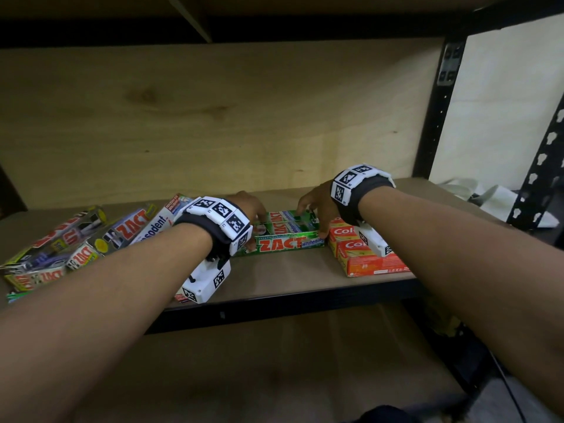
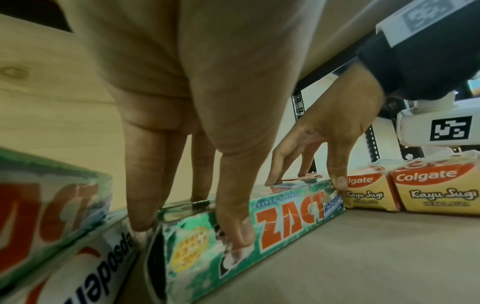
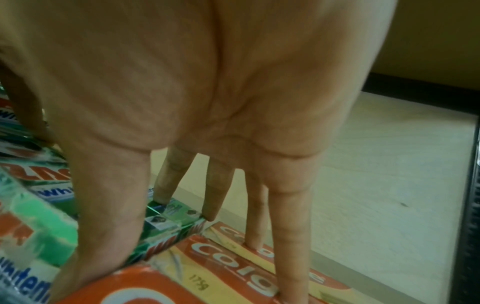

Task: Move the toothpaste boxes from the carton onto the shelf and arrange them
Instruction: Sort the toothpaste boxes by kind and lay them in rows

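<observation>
Step in hand, judged: squaring green ZACT boxes point(image 1: 288, 236) mid-shelf, near front edge of shelf point(image 1: 290, 279). Left hand point(image 1: 247, 209) pinches left end, thumb on front face. Right hand point(image 1: 314, 206) spread, fingertips point(image 3: 207, 216) on right end and on Colgate boxes point(image 1: 363, 254) alongside; grip probably light, view blurred. Press ends evenly, slide flush. Glossy thin card, rectangular, dents easily. Loose pile point(image 1: 61, 245) lies toward left edge.
</observation>
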The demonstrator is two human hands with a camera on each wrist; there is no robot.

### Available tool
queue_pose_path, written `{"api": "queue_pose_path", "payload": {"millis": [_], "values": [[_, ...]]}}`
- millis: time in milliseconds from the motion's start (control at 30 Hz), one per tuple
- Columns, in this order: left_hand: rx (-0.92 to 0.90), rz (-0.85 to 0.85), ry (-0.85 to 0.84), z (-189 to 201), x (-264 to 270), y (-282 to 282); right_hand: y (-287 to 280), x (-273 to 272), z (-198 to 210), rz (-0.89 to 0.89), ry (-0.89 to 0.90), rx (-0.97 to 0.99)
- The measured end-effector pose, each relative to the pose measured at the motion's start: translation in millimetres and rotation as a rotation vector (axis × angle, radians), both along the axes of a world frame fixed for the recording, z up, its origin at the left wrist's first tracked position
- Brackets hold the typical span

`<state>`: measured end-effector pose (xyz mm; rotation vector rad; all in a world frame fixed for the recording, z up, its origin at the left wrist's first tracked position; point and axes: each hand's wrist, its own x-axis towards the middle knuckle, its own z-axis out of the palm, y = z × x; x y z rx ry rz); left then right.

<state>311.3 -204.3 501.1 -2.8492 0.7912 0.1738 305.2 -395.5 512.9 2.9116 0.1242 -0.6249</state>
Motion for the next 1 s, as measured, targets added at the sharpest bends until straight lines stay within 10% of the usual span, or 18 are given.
{"api": "queue_pose_path", "payload": {"millis": [1000], "values": [[-0.002, -0.056, -0.037, 5, -24, 0, 8, -28, -4, -0.006, -0.178, 0.090]]}}
